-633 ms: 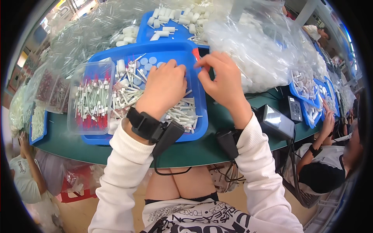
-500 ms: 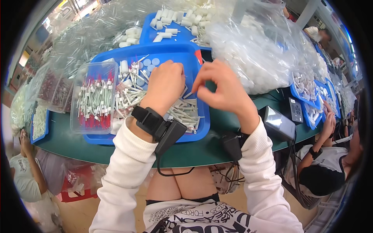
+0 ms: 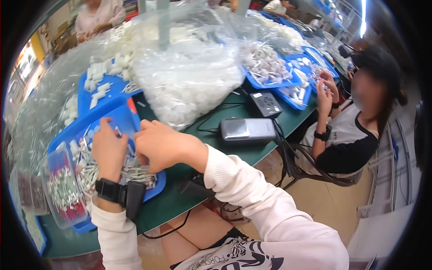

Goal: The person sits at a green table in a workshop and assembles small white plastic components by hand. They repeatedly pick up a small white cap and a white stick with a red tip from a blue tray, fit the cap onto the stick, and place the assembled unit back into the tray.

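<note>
Over the blue tray (image 3: 118,109) my left hand (image 3: 109,146) is closed, its fingers bent together. A small whitish piece shows by its fingertips, too small to name. My right hand (image 3: 167,145) is beside it, over the tray's right part, with fingers curled down at the thin white stick parts (image 3: 140,174). Its fingertips are partly hidden, and what they hold I cannot make out. Further white sticks lie left of my left wrist, with a few round translucent discs above them. A clear plastic box (image 3: 64,189) of white-and-red sticks rests on the tray's left side.
A large clear bag (image 3: 189,85) of white pieces stands beyond my hands. A grey-black device (image 3: 247,129) and a black box (image 3: 265,104) with cables lie to the right. Another blue tray (image 3: 85,96) holds white cylinders. A co-worker (image 3: 346,130) sits at the right.
The view has swung to the right, so the tray appears further left and the co-worker shows more fully. My right hand has come closer to my left, down to the sticks.
</note>
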`<state>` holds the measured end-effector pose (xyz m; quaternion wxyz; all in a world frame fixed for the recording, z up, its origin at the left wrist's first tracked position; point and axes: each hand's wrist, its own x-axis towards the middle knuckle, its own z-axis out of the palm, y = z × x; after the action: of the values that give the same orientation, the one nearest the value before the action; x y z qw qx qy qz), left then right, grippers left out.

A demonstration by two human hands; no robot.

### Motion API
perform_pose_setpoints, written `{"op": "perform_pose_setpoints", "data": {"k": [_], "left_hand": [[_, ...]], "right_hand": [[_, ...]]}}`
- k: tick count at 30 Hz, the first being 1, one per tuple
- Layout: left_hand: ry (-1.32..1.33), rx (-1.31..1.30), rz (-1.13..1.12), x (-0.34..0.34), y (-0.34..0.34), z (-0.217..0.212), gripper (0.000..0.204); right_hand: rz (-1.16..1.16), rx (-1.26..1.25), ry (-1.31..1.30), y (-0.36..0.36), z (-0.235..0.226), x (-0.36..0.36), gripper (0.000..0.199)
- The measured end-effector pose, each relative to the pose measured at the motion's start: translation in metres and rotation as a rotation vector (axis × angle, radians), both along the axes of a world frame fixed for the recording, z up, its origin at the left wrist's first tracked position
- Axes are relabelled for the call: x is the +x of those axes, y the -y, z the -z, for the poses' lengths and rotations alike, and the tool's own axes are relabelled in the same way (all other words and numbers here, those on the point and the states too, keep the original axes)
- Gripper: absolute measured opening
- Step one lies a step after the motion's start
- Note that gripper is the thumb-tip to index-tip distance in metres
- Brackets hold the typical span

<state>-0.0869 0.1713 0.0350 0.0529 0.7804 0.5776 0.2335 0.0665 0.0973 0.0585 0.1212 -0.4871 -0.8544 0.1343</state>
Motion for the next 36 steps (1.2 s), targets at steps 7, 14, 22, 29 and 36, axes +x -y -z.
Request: {"op": "perform_pose_setpoints", "data": {"k": [7,14,22,29,36], "left_hand": [[-0.022,-0.029,0.049,-0.002,-0.006,0.005,0.031],[0.218,0.295,0.201,-0.01,-0.015,0.009,0.02],[0.752,0.035,0.399,-0.004,0.0,-0.003,0.025],[0.575,-0.096,0.503,0.007,0.017,-0.005,0.032],[0.446,-0.043,0.469,0.004,0.02,-0.007,0.023]], "right_hand": [[0.014,-0.002,-0.268,-0.018,0.017,0.009,0.017],[0.085,-0.047,-0.755,-0.03,0.019,0.01,0.019],[0.147,-0.027,-1.499,-0.036,0.024,0.003,0.009],[0.308,0.178,-1.407,-0.038,0.026,0.003,0.022],[0.247,0.146,-1.342,-0.039,0.025,-0.001,0.031]]}}
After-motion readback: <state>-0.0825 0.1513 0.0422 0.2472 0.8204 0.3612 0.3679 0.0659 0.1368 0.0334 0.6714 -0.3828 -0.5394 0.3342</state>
